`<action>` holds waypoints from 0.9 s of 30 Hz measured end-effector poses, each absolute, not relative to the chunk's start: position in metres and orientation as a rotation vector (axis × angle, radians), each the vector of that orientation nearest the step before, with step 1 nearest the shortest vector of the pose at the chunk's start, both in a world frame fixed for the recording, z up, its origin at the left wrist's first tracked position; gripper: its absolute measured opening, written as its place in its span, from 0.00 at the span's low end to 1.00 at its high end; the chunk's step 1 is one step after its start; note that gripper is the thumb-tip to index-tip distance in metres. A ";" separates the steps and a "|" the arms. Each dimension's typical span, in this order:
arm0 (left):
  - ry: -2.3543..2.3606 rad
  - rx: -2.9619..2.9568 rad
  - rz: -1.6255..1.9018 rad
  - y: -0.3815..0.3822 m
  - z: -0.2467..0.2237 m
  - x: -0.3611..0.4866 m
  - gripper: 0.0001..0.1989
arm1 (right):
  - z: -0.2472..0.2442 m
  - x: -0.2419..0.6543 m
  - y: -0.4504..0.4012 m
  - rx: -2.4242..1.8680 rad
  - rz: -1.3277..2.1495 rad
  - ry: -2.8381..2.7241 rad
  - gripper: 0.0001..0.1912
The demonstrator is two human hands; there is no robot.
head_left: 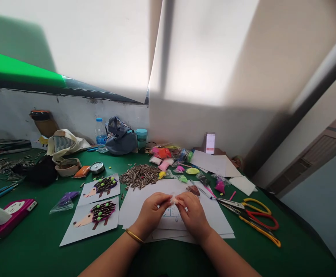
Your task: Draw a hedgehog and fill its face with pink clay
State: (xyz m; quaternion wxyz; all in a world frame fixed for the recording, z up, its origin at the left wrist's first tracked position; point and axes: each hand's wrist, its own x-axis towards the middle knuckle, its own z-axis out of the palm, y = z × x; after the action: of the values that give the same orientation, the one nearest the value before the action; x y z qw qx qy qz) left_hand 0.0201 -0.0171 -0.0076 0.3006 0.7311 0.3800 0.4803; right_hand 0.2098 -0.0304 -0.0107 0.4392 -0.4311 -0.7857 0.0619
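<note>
My left hand (153, 207) and my right hand (191, 209) meet above white paper sheets (217, 215), fingertips pinched on a small, pale, partly see-through thing (173, 199), perhaps a little plastic bag. The fingers hide much of it. Beneath them, blue pen lines (172, 211) show on the top sheet. A marker (206, 192) and a brown packet (193, 190) lie just beyond my right hand. Left of the sheets are two hedgehog pictures (83, 231) with purple bodies, seeds and green balls. A pile of striped seeds (142, 175) sits behind my left hand.
Scissors with yellow and red handles (261, 219) lie at the right. Colourful clay packets (165, 154) are behind the sheets, near a phone (210, 143). A blue cup (142, 140), a water bottle (100, 136) and a bag (120, 138) stand by the wall. A pink tape dispenser (18, 211) is at left.
</note>
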 end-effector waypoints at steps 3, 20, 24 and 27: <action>1.067 2.042 1.183 -0.017 -0.006 0.019 0.07 | -0.012 0.210 -0.030 -1.075 0.140 -1.960 0.04; 1.228 1.969 1.170 -0.014 -0.004 0.018 0.08 | -0.021 0.208 -0.028 -1.050 0.083 -2.050 0.10; 1.207 1.986 1.138 -0.015 -0.005 0.018 0.05 | -0.014 0.208 -0.030 -1.037 0.067 -2.046 0.07; 1.238 2.064 1.132 -0.016 -0.004 0.018 0.06 | -0.010 0.206 -0.032 -1.015 0.079 -2.074 0.07</action>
State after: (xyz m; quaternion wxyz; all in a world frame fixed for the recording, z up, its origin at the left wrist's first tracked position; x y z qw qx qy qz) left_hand 0.0183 -0.0164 -0.0042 0.2387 0.7536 0.4520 0.4132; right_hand 0.2061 -0.0320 -0.0100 0.4038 -0.4021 -0.8212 0.0314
